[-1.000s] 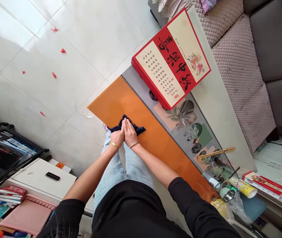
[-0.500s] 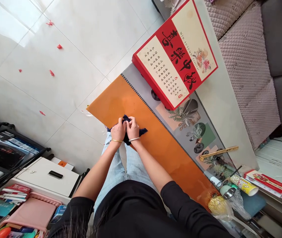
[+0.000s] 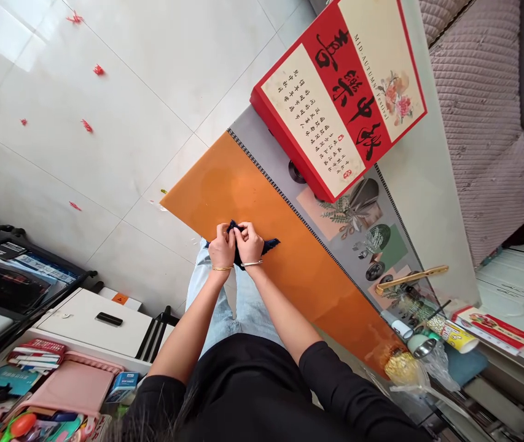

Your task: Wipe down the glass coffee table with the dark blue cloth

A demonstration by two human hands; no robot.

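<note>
A dark navy piece of fabric (image 3: 271, 245) with ragged, fuzzy edges lies bunched at the near edge of the orange tabletop (image 3: 262, 202). My left hand (image 3: 223, 247) pinches it from the left, fingers curled. Close beside it, my right hand (image 3: 249, 243) grips the same cloth, and the thumbs and fingertips of both hands nearly meet. A point of the fabric sticks up between the fingertips, and another end spreads out to the right. Both hands cover much of the cloth, so its full shape is hidden.
A large red and cream gift box (image 3: 335, 104) stands on the table's far side. A wooden stick-like tool (image 3: 411, 279), a yellow can (image 3: 462, 341) and a metal cup (image 3: 422, 345) sit at the right end. An open drawer (image 3: 70, 383) is lower left. Red scraps (image 3: 99, 70) dot the floor.
Both hands have shifted slightly to the right and down with the navy fabric still pinched between them. The view has turned a little; the surroundings look otherwise the same.
</note>
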